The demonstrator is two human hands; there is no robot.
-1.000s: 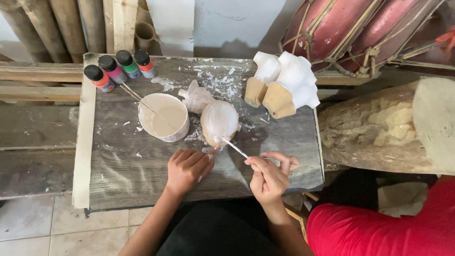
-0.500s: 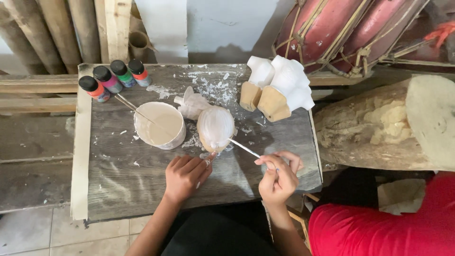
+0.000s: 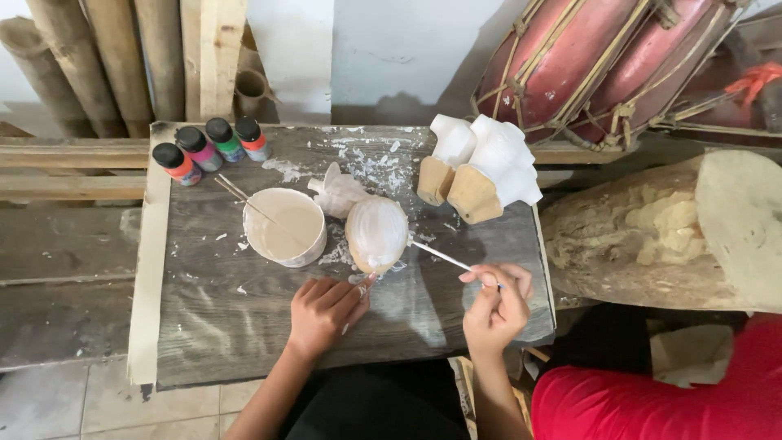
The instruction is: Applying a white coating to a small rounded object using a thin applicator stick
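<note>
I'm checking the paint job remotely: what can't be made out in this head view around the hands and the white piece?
- Brush tip: hidden behind the white oval piece.
- Underside of that piece: faces away from the camera.
- How the left hand holds the piece: its fingertips cover the lower edge.
- Depth of paint in the cup: cannot be judged from above.
- Right hand grip on the brush: curled fingers cover it.

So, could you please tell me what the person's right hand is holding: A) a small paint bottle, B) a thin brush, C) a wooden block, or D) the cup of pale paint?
B: the right hand pinches a thin brush whose tip meets the white carved piece.
</note>
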